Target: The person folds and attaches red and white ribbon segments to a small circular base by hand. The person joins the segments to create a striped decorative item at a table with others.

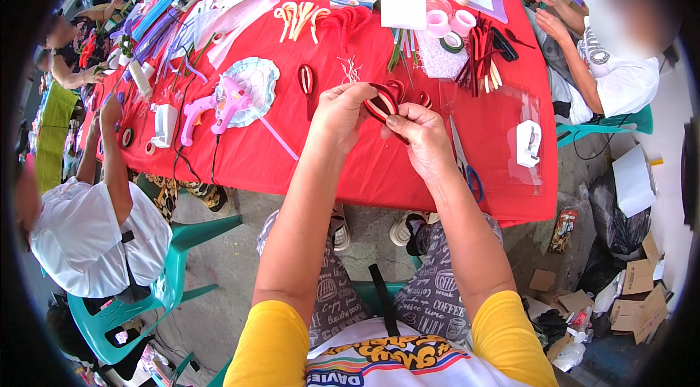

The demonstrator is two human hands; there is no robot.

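Between both hands is a looped petal of dark red and cream pipe cleaners (381, 104). My left hand (343, 113) pinches its upper left side, and my right hand (418, 133) grips its lower right end. Just behind the hands lie more dark red loops (395, 89), partly hidden. A similar finished loop (306, 81) rests on the red tablecloth (262, 168) to the left. Scissors with blue handles (462, 160) lie right of my right hand. Bunches of cream (299, 16) and red bent pipe cleaners (347, 21) sit farther back.
Pink hot glue guns (232, 104) with cords lie on the left beside a white tape dispenser (164, 124). Another dispenser (528, 144) stands near the right edge. Dark red pipe cleaners (478, 59) and tape rolls (451, 42) are behind. People sit at both sides.
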